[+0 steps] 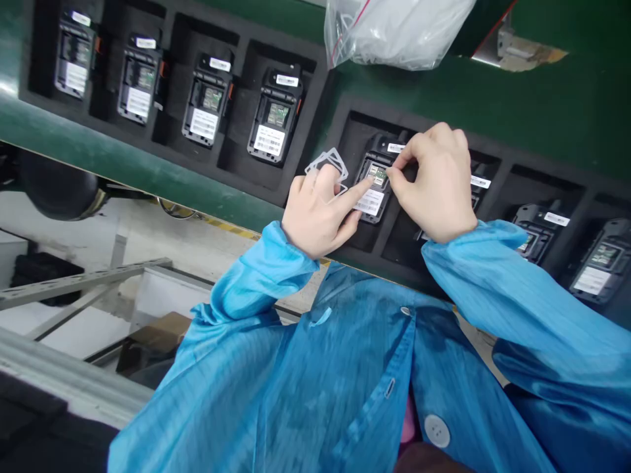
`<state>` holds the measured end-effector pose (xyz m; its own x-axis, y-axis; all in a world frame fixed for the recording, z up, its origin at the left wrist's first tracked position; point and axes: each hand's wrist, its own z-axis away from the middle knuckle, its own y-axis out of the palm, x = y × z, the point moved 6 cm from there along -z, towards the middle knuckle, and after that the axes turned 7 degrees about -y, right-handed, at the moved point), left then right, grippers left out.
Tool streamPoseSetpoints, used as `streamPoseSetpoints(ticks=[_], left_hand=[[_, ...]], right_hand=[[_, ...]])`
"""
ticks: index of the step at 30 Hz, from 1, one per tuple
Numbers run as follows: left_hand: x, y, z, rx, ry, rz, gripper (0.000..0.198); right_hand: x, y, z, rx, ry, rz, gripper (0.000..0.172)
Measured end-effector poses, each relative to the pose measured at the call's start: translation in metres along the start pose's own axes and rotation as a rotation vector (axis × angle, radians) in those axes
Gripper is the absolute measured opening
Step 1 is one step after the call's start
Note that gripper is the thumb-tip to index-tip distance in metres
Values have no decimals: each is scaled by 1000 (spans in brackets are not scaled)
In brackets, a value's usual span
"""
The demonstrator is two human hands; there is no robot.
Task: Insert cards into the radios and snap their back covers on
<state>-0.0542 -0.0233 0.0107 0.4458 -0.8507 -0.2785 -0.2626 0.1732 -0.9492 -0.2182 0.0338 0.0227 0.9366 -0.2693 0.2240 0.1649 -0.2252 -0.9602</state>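
A black handheld device (373,184) lies back-up in a slot of a black foam tray (345,125), its open compartment showing a small green board and a white barcode label. My left hand (320,213) holds several thin clear film pieces (328,163) under curled fingers while its index finger points onto the device's compartment. My right hand (436,180) is pinched at the compartment's upper edge, thumb and forefinger together on something too small to name. Both arms wear blue sleeves.
A second black foam tray (167,39) at upper left holds several identical devices (273,115) on the green belt (542,98). More devices (537,230) fill the slots to the right. A clear plastic bag (394,29) lies at top. Metal framing and floor show below left.
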Motion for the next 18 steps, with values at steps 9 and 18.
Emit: streamPoseSetpoints(ticks=[9,18], left_hand=[[1,4,1,15,-1,-1,49],[-1,2,0,23,-28,-4,49]], right_hand=[[14,-26,14,-37,-144,-11,19],[31,-25,45,66,-379,247,27]])
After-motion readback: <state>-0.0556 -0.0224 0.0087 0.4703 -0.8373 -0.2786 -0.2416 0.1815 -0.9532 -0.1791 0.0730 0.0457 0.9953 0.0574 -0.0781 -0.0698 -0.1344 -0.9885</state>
